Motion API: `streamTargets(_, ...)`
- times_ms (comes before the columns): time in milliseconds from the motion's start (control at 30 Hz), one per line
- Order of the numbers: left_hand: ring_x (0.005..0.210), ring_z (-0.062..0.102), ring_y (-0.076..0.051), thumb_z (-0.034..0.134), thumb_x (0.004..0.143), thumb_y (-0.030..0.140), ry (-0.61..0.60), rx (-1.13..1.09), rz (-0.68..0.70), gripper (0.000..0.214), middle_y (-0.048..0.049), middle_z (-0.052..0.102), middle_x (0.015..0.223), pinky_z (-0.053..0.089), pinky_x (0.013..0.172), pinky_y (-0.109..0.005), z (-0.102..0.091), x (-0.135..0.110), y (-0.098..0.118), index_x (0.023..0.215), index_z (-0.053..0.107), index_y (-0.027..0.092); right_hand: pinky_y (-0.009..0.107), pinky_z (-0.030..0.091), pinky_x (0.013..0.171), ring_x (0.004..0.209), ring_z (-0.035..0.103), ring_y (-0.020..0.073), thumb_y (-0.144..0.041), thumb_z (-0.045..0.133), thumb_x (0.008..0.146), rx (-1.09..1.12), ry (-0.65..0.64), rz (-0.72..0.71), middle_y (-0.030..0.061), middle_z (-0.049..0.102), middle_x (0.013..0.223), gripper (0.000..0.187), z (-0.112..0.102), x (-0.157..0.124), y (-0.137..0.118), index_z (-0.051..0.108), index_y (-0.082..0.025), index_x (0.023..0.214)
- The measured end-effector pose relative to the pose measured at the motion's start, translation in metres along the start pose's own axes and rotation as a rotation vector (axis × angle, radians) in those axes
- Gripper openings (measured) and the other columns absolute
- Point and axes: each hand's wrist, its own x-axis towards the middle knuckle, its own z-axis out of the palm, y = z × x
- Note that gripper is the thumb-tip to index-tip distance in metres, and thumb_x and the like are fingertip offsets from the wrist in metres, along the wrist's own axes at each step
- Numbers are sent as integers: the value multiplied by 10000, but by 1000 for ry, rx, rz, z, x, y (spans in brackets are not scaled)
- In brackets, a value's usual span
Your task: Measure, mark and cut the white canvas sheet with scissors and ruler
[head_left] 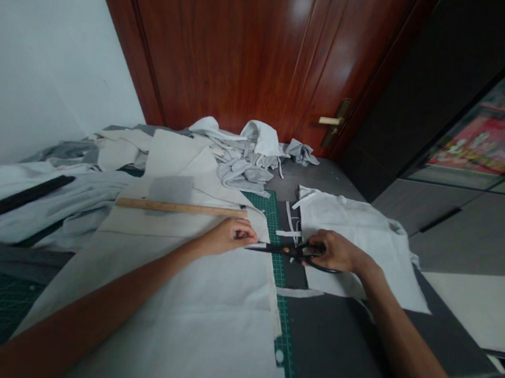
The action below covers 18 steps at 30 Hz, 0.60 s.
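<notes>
My right hand [338, 252] is wrapped round the handles of black scissors [289, 250], whose blades point left over the edge of a large white cloth [193, 327]. At that edge, beside the blade tips, my left hand [230, 236] pinches the cloth between thumb and fingers. A line runs across the cloth to the left of that hand. Just above it lies a wooden ruler [182, 208]. Under the cloth's right side shows a green cutting mat [287, 337]. Whether the blades are closing on cloth is too small to tell.
Another white cloth piece [358, 215] lies right of the mat, near narrow cut strips [299, 293]. Crumpled grey and white fabric [245, 173] is heaped at the back, with more fabric [81, 189] on the left. A wooden door [249, 50] stands behind the dark table [332, 330].
</notes>
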Motion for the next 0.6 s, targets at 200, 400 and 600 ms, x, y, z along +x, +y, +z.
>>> streamTargets(200, 752, 604, -158, 617, 951, 581, 21, -13, 5, 457, -65, 711, 820, 432, 686, -263, 2, 0, -1, 872, 771, 158, 281, 372, 627, 691, 590, 192, -554, 708, 813, -39, 23, 9, 52, 704, 780, 370, 2, 0, -1, 721, -185, 797)
streamTargets(400, 767, 608, -166, 619, 953, 559, 24, -14, 13, 440, -74, 718, 839, 421, 677, -267, 4, 0, -1, 893, 777, 152, 303, 394, 690, 750, 588, 216, -518, 694, 827, -120, 64, -26, 63, 700, 803, 336, 7, -1, 1, 742, -186, 832)
streamTargets(600, 755, 589, -163, 625, 953, 529, 20, 7, 15, 411, -71, 710, 837, 402, 656, -266, 5, 1, -3, 875, 768, 151, 328, 416, 753, 832, 589, 249, -483, 667, 851, -208, 65, -41, 83, 691, 833, 327, 9, -3, 1, 730, -163, 877)
